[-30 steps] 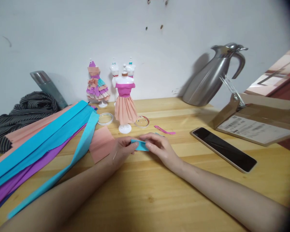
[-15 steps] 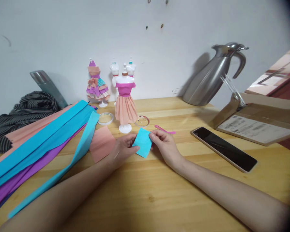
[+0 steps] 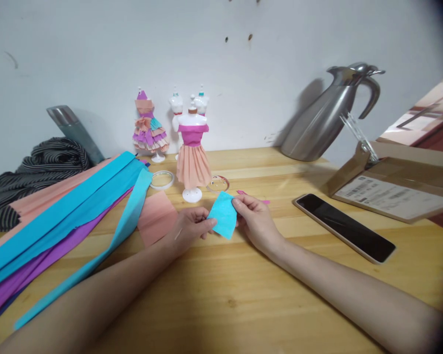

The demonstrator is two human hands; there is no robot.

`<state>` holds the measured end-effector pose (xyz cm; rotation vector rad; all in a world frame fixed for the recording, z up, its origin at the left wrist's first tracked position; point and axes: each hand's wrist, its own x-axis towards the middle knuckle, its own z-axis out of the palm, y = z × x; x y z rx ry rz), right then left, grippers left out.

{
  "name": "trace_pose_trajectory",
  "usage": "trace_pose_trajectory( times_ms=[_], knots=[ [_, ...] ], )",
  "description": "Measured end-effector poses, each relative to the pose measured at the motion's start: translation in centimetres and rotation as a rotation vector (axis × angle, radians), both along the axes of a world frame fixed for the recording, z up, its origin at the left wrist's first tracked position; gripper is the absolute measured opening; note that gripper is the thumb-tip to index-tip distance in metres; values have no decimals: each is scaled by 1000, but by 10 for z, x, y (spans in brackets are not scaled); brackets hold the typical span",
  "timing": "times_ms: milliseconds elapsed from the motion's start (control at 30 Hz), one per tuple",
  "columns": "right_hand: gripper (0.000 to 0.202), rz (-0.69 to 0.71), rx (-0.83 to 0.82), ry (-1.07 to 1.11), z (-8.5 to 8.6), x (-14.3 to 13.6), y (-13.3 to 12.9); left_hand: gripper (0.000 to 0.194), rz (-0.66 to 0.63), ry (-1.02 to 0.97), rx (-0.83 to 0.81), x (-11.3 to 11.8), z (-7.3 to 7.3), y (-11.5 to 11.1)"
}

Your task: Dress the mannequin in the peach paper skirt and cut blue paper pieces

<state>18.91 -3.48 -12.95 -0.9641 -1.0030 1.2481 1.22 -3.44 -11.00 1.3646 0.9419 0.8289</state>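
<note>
Between my hands, just above the wooden table, is a small piece of turquoise crepe paper [image 3: 223, 215]. My left hand [image 3: 193, 225] pinches its lower left edge between thumb and fingers. At its upper right side, my right hand [image 3: 255, 216] grips it with the thumb in front and fingers behind. Right behind the paper stands a mini dress form [image 3: 193, 150] in a magenta top and a pleated peach skirt, on a white base. A peach paper square [image 3: 157, 216] lies beside my left hand, partly covered by it. A magenta paper scrap [image 3: 264, 201] shows behind my right hand.
Long crepe paper strips [image 3: 96, 206] in blue, purple and peach spread across the left. Tape rings [image 3: 162, 180] lie near more dress forms [image 3: 149, 128]. A phone [image 3: 345, 227], a cardboard box [image 3: 398, 191] and a steel jug [image 3: 321, 118] stand or lie to the right.
Both hands have shifted slightly right with the turquoise paper, which is turned a little. The whole view has also moved a touch. Both hands keep their grip.
</note>
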Motion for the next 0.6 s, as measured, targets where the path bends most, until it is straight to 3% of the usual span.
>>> trace_pose_trajectory(
  times_ms=[133, 333, 600],
  knots=[
    [33, -66, -21, 63, 3, 0, 0, 32, 50, -7, -1, -2, -6, 2],
    [31, -46, -47, 129, 3, -2, -1, 30, -54, 1, -15, 0, -2, 1],
    [28, 5, -46, 75, 3, -1, -2, 27, 263, -139, 15, 1, -6, 0]
  ],
)
